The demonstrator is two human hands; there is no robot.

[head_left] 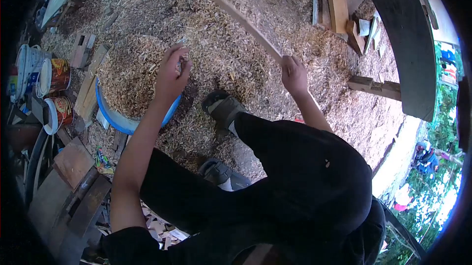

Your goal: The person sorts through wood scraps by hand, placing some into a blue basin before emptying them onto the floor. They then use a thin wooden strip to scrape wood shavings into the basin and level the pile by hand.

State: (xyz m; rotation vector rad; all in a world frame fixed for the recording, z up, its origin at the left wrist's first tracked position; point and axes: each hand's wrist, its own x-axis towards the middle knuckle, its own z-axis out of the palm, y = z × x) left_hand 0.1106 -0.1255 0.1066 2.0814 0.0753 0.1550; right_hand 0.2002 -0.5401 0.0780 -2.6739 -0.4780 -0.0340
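Note:
My right hand (295, 75) is closed around one end of a long, thin wooden slat (246, 26). The slat slants up and to the left over the shavings. My left hand (172, 73) is above the right side of a blue-rimmed basin (118, 121), its fingers bent and its thumb apart from them. A small pale bit shows by its fingertips; I cannot make out whether the hand touches it. Wood shavings (137, 75) are heaped in and over the basin, hiding its far rim.
Shavings cover the ground around my sandalled feet (223, 110). Paint buckets (59, 112) and boards (73, 161) stand at the left. Wood offcuts (338, 9) lie at the upper right, near a wooden beam (376, 88) and a large dark curved panel (408, 33).

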